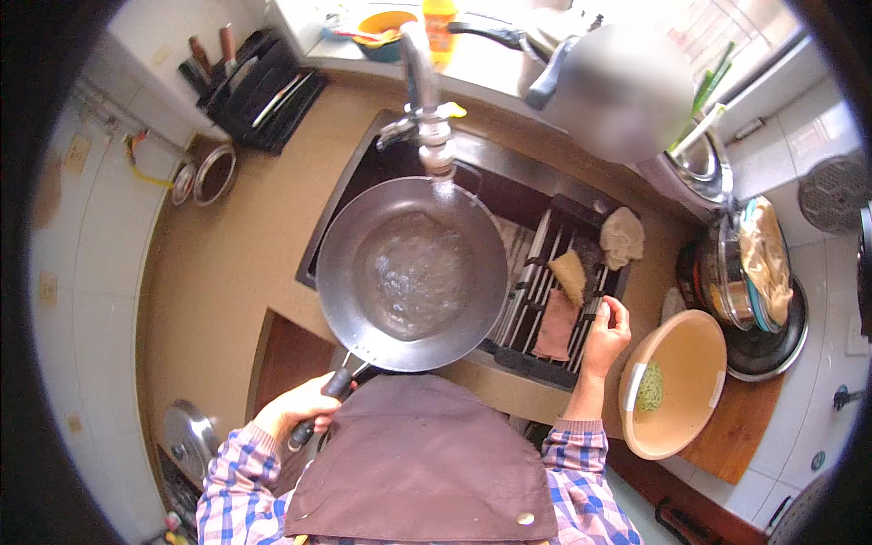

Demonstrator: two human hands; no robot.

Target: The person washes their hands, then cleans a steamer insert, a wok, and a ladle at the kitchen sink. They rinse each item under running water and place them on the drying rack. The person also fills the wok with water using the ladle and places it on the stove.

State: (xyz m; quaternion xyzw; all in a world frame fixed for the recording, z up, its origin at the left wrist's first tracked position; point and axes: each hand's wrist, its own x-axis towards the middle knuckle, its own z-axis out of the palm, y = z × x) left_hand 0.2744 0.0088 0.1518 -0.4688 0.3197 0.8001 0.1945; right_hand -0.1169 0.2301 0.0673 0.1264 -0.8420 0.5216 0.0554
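My left hand (306,407) is closed around the black handle of a steel wok (340,300). The wok sits over the sink, and water from the chrome faucet (436,146) pours into it and churns in the bottom. To the right, my right hand (606,334) hovers at the edge of the slatted drying rack (521,300); its fingers are bent towards the thumb, and whether something small is between them cannot be told. Near it on the rack are a pink cloth (557,325) and a yellowish sponge cloth (571,276). A crumpled whitish cloth (623,238) lies at the sink's corner.
A tan bowl (688,381) with green bits stands on the right, beside stacked pots (739,272). A black knife holder (262,88) is at the back left. On the windowsill are a yellow-rimmed bowl (388,37) and an orange bottle (441,34). A metal lid (191,436) lies lower left.
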